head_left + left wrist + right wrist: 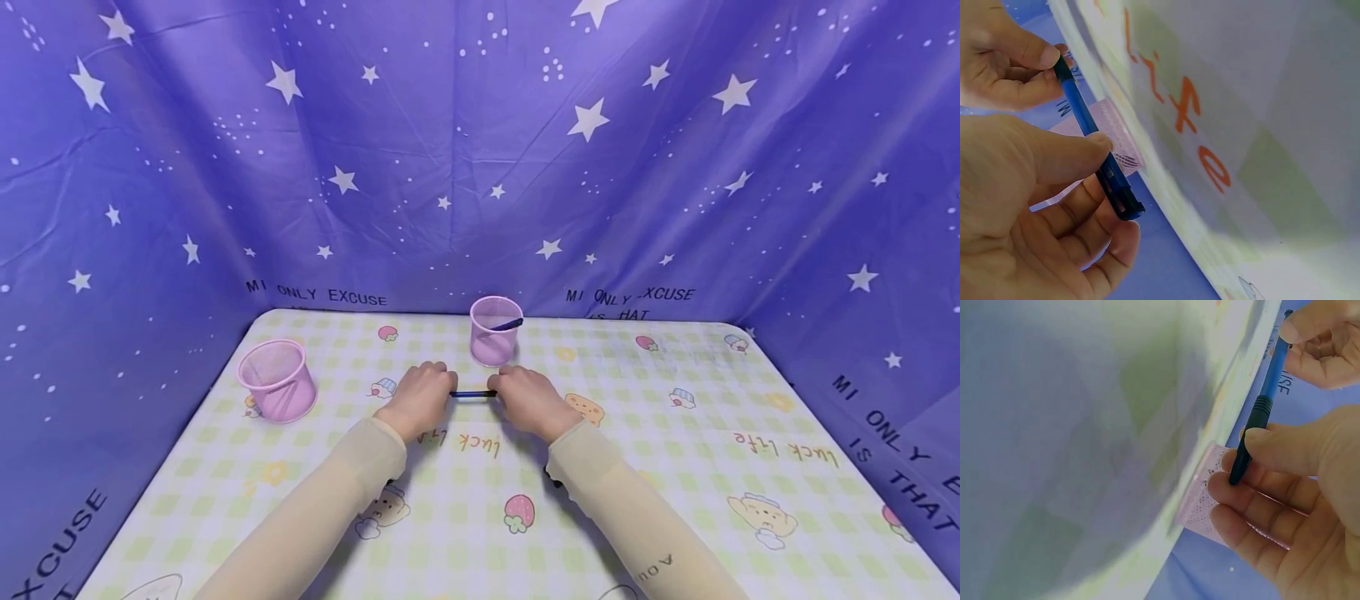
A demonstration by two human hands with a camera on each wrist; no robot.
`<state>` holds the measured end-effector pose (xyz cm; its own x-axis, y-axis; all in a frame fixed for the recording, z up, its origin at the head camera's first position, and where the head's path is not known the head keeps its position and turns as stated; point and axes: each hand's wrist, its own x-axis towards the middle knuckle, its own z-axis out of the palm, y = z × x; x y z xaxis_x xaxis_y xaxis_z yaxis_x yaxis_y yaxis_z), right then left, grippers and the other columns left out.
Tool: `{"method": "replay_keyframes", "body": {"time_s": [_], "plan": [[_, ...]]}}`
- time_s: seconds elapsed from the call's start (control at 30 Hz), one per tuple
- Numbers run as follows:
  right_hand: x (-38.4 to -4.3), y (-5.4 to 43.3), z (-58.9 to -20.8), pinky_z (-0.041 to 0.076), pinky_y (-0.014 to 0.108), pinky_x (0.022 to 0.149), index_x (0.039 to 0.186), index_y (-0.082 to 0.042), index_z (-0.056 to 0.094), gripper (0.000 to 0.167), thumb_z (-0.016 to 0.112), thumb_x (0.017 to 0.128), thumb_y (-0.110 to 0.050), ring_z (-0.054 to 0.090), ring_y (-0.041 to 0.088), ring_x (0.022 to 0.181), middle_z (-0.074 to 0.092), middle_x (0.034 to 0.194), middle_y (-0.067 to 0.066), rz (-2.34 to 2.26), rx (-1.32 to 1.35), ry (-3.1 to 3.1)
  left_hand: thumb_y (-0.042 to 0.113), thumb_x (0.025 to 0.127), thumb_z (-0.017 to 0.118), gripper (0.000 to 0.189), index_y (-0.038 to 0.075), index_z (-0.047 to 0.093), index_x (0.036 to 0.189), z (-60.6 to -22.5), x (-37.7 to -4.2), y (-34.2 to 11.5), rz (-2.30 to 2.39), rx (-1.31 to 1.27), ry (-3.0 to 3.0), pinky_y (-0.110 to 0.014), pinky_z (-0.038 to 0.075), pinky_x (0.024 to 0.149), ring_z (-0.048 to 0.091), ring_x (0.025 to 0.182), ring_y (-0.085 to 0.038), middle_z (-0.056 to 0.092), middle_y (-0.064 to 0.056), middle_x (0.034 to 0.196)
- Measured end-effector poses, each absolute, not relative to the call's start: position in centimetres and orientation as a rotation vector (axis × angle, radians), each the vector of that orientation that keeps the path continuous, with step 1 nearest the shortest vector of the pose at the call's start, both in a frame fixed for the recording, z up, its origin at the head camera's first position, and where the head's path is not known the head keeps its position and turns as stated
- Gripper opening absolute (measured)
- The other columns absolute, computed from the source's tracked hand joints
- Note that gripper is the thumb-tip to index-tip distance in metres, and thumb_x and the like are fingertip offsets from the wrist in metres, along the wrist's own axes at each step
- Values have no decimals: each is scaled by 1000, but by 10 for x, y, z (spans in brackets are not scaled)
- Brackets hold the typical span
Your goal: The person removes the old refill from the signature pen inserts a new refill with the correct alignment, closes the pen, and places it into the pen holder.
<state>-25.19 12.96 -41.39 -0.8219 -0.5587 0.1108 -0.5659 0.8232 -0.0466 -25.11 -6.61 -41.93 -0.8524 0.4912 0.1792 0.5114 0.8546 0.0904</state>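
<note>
Both hands hold one blue pen [472,394] level between them, over the middle of the table. My left hand [423,400] pinches its clip end between thumb and fingers, seen close up in the left wrist view, where the dark clip [1121,194] shows. The dark tapered tip end [1249,440] lies between thumb and fingers of my right hand [531,402]. Just beyond the hands stands an upright pink mesh pen cup [487,348], with a dark pen [508,325] leaning inside against its rim.
A second pink mesh cup [288,396] stands at the table's left side. The table wears a green-and-white checked cloth [645,533] with printed strawberries and lettering. Purple star-patterned curtains [450,167] enclose the back and both sides.
</note>
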Motion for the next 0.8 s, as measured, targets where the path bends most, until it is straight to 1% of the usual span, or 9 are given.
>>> {"method": "replay_keyframes", "body": {"time_s": [0.1,0.3,0.57,0.8], "plan": [[-250,132,-411,49,36,69,94,-11,69,9,63,89,-7,58,19,76,56,83,0,136,904,-2897,3,83,67,9,9,71,89,-417,-249,-66,-214,-796,-2848,-35,46,68,52,71,-20,56,-2,77],[-245,135,-406,49,35,66,89,-10,66,8,62,88,-4,57,18,73,55,80,-1,170,904,-2868,3,82,69,7,9,69,86,-412,-243,-66,-256,-827,-2779,-35,45,65,52,69,-19,55,-2,76],[-239,138,-407,50,34,69,93,-10,68,10,64,87,-4,57,17,73,56,82,-1,205,914,-2869,4,80,71,8,8,70,87,-409,-235,-66,-302,-830,-2759,-33,44,65,51,68,-18,55,-2,76],[-237,139,-405,49,34,69,94,-10,70,14,65,84,-2,57,16,73,56,82,-1,218,944,-2818,3,78,72,10,7,70,87,-408,-231,-67,-357,-816,-2721,-35,45,67,53,69,-20,56,-3,76]]}}
